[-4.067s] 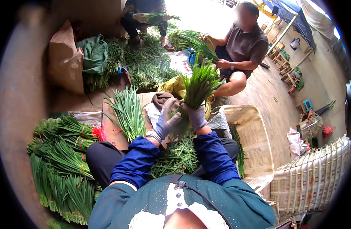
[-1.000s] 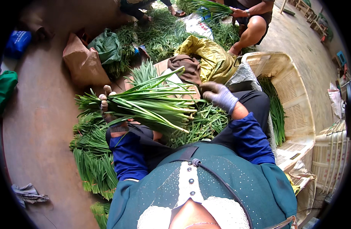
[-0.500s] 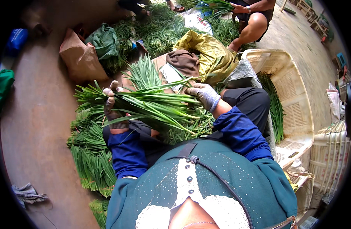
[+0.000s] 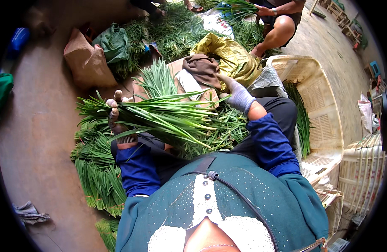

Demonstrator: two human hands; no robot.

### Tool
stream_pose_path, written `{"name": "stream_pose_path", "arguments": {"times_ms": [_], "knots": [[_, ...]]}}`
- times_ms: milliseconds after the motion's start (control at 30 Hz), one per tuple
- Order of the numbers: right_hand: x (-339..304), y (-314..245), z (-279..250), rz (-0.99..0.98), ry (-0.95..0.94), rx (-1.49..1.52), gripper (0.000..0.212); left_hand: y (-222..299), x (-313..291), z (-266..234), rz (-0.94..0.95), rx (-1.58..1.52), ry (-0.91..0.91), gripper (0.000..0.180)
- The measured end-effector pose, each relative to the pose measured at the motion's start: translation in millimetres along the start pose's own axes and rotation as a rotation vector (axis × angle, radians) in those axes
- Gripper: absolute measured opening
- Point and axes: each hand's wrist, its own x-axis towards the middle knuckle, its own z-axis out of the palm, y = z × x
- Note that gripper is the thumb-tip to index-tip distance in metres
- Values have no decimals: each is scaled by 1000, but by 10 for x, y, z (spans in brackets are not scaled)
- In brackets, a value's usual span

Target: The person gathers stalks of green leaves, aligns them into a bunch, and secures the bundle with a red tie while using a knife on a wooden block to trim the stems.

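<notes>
In a whitish work glove, my left hand [image 4: 114, 112] is wrapped round a loose bunch of long, flat green garlic chives [image 4: 168, 115]. The leaves fan out to the right across my lap. My right hand [image 4: 239, 97], also gloved, is off the bunch to its right, thumb and forefinger spread apart with nothing visible between them. Beyond the bunch, more chives [image 4: 157, 80] lie on a cardboard-coloured board [image 4: 138, 90], next to a brown cloth [image 4: 202, 69]. Trimmed green leaves [image 4: 227, 126] are heaped below my right hand.
Tied chive bundles [image 4: 99, 180] are stacked at my left. A large cream plastic basket [image 4: 328, 113] holding chives stands at my right. A yellow woven sack [image 4: 235, 63], a brown bag [image 4: 88, 63] and a large chive pile [image 4: 172, 29] lie ahead. Another person [image 4: 281, 27] sits far right, holding chives.
My right hand has let go of the leaf ends, opened and moved to the right. My left hand has shifted slightly left with the bunch.
</notes>
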Motion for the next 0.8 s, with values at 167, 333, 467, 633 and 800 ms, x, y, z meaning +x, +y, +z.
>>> {"name": "stream_pose_path", "arguments": {"times_ms": [167,333,467,633,800], "knots": [[131,-15,175,214,-356,913,44,-43,27,22,25,31,24,12],[46,138,110,462,-60,864,19,19,32,-76,39,7,-15,9],[-42,69,-12,376,-302,1054,81,2,17,-133,32,17,10,12],[31,-250,154,416,-299,599,25,-104,11,-80,-1,56,42,14],[4,-192,258,428,21,981,19,-111,31,-163,-18,5,-12,11]]}}
